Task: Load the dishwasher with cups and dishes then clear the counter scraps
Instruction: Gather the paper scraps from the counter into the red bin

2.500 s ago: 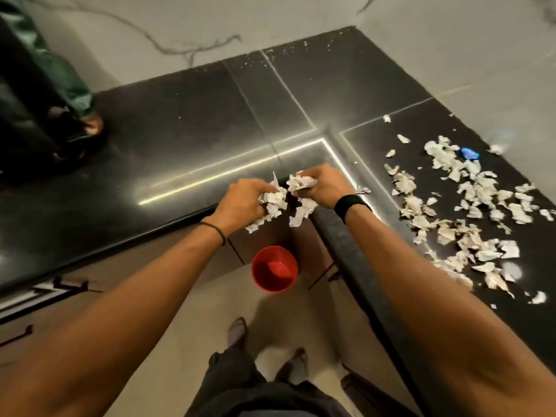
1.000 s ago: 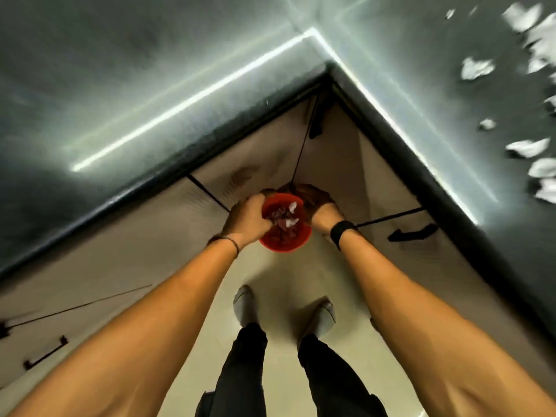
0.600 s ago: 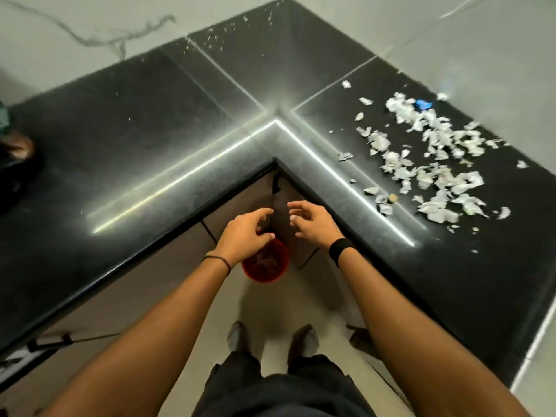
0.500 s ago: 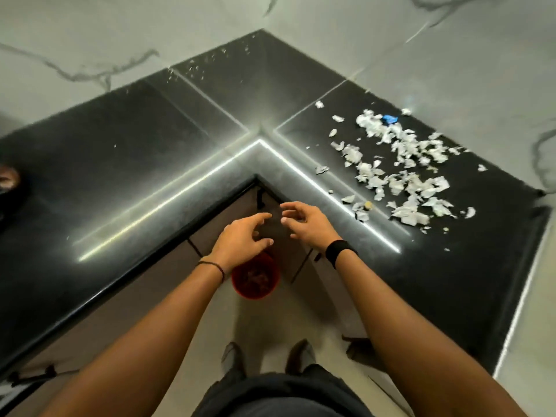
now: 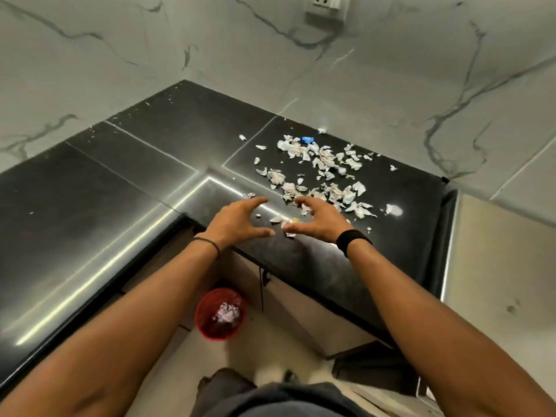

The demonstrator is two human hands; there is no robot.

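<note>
**Open hands at the scraps**

Head view: poised over the black counter (image 5: 120,191) with left hand (image 5: 237,221) and right hand (image 5: 319,221) side by side, fingers spread, gripping nothing. Just beyond the fingertips, strewn on the counter: pale scraps (image 5: 322,173). On the floor below: red bin (image 5: 221,314), scraps inside.

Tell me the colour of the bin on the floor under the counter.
Red; the bin shows in the head view, with pale scraps inside.

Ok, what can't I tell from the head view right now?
Head view: any white scraps beneath the right hand, hidden by its palm.
The blue piece among them: too small to identify.
Fill level of the red bin: hidden by its own wall.
The wall socket: cut off by the top edge.
Out of frame: the dishwasher.
</note>
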